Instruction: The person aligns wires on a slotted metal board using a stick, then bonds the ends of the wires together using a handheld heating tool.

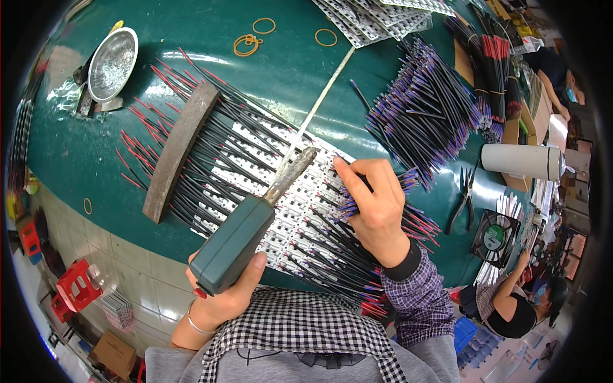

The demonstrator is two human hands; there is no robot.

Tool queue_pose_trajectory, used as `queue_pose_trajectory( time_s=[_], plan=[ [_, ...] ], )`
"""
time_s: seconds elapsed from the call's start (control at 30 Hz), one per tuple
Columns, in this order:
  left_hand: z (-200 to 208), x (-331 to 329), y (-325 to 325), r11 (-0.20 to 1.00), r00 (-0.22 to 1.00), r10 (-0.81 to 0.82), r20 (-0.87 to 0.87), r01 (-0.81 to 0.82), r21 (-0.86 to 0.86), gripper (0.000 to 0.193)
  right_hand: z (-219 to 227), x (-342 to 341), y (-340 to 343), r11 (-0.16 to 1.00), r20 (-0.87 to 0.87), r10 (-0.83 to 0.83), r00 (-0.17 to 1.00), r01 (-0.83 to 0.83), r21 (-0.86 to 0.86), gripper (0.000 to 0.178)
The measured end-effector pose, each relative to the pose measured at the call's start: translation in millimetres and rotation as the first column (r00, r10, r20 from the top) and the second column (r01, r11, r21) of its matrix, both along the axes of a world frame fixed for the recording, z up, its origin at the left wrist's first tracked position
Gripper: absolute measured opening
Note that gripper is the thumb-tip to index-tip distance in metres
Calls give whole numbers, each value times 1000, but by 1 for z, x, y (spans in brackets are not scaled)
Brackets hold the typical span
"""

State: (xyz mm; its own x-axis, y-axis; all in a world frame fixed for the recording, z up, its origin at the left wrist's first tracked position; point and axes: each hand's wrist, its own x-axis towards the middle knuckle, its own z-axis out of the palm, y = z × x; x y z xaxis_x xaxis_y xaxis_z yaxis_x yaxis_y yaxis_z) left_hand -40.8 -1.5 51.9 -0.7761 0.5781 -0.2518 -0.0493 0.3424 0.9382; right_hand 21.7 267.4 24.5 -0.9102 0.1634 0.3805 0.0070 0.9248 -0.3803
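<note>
My left hand (231, 295) is wrapped round a dark green soldering gun (234, 241). Its thick, darkened tip reaches over a panel of small white circuit boards (288, 225). On the far side of that tip, my right hand (378, 214) is closed, thumb and forefinger pinched at the panel's upper edge round a thin wire that is mostly hidden. Short black wires with purple and red ends (345, 268) fan out below this hand. More black wires with red ends (150, 150) spread from the panel's left side, under a curved brown bar (181, 152) lying across them.
A large pile of black and purple wires (424, 105) lies beyond my right hand, near pliers (464, 199), a white tumbler (520, 161) and a small fan (495, 238). At left stands a metal bowl (113, 65). Stacked white panels (377, 19) lie at the back. Other people work at right.
</note>
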Motion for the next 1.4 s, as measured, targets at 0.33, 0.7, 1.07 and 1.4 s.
queue_pose_trajectory(
  time_s=[0.33, 0.7, 1.07, 1.4],
  plan=[
    [-5, -5, 22, 992, 982, 39, -183, -15, 129, 25, -5, -2, 1, 989, -32, 79, 996, -75, 130, 30],
    [-1, -6, 25, 998, 987, -22, -159, 31, 56, 21, -4, -5, 0, 986, 1, 71, 997, -70, 153, 23],
    [4, -8, 27, 998, 986, -60, -158, 62, 7, 18, -4, -5, 1, 982, -7, 67, 998, -65, 176, 22],
    [-7, 1, 14, 999, 974, -37, -224, 45, 29, 23, -5, -6, -2, 977, -5, 75, 997, -72, 199, 21]
  ],
)
